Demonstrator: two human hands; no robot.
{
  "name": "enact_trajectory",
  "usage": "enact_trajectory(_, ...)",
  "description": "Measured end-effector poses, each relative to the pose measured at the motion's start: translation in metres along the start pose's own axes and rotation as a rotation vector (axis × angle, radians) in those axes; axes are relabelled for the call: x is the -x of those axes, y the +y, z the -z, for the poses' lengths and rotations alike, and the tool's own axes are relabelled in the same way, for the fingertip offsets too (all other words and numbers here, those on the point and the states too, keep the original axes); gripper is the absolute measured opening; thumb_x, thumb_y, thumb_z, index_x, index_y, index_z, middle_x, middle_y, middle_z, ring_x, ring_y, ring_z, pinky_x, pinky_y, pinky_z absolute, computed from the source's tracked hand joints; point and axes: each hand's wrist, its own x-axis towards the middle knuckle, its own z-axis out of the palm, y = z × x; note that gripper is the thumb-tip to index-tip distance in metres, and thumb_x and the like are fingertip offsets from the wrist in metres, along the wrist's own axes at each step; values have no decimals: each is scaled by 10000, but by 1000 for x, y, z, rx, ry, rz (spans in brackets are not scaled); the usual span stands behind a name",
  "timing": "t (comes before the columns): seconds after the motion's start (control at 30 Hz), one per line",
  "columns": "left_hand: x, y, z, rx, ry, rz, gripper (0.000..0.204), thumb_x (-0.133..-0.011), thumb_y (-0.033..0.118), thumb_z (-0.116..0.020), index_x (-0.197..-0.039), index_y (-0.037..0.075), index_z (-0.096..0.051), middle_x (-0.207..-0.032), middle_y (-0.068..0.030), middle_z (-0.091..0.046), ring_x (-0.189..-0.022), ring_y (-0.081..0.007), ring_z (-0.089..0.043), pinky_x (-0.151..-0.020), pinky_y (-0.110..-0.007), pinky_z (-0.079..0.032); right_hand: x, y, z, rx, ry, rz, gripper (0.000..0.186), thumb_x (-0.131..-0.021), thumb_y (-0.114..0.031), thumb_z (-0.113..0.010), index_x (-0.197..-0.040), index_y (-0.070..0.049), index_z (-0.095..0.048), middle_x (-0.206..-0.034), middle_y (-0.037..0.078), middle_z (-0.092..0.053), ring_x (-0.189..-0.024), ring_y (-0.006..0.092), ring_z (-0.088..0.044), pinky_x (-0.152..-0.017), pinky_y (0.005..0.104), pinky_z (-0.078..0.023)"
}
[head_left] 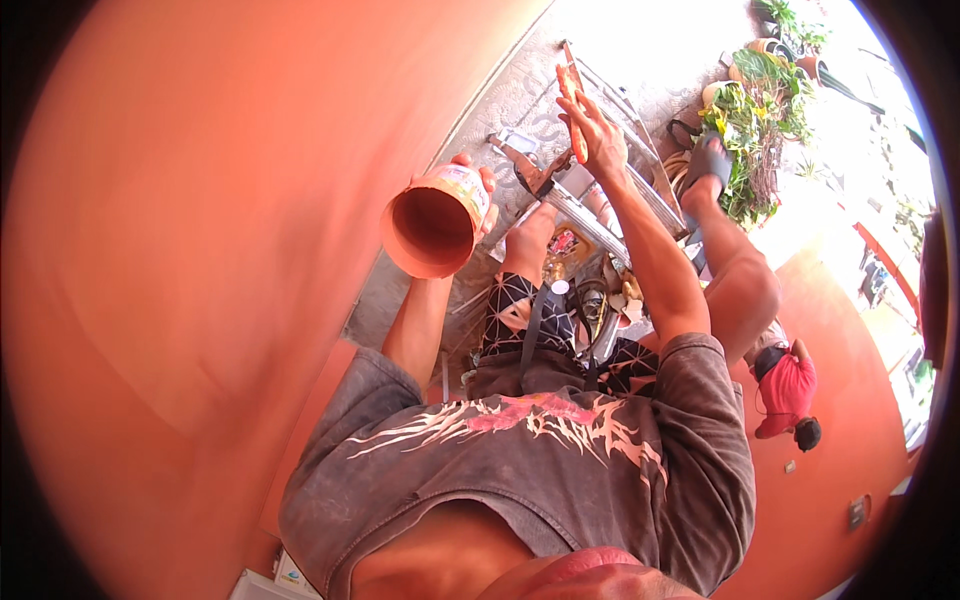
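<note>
Left grip (488,184) is holding 1 can (438,224) left of frame centre, its long axis pointing mouth-first toward the camera; right grip (603,145) is hovering apart, upper centre, fingers extending; whether it's holding anything, I cannot tell.

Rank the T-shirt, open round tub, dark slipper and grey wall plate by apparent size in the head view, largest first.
1. T-shirt
2. Open round tub
3. Dark slipper
4. Grey wall plate
</note>
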Motion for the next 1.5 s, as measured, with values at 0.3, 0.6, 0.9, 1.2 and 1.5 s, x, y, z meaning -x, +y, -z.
enact_trajectory(0.3,6,20,9,26,49,26,640,-934,539,-645,-1311,47,-486,-1168,-278,-526,-747,-439,-626,-589,-421,-573,5,-18,-1,14,-64,-65,394,-958,-218,-638,-1341,-305,-620,-1418,108,-593,-978,330,-733,-724,428,-615)
enact_trajectory(0.6,13,43,74,-33,30,-5,599,-939,502,-637,-1397,137,-510,-1222,-219,-505,-765,-444,-638,-448,-383,-563,16,-28,-21,6,-9,-75,422,-941,-236,-672,-1357,-274,-607,-1385,125,-610,-966,332,-731,-697,422,-607)
enact_trajectory(0.9,16,52,96,37,-22,123,633,-926,547,-633,-1406,148,-526,-1239,-207,-513,-791,-448,-630,-486,-411,-575,10,-37,-21,-18,-92,-161,500,-921,-203,-644,-1409,-262,-554,-1432,162,-564,-973,377,-719,-757,451,-592)
enact_trajectory(1.2,34,56,158,23,-56,40,527,-969,439,-607,-1418,176,-521,-1257,-179,-525,-778,-423,-631,-489,-409,-560,7,-43,-32,15,25,-158,385,-947,-242,-676,-1328,-250,-624,-1320,153,-642,-946,341,-734,-712,426,-606)
enact_trajectory(1.5,39,61,234,7,-66,-92,465,-999,331,-578,-1437,200,-498,-1276,-175,-524,-735,-400,-635,-469,-387,-524,-1,-37,-48,30,148,-89,297,-936,-217,-708,-1231,-184,-681,-1192,89,-715,-901,277,-751,-706,364,-611)
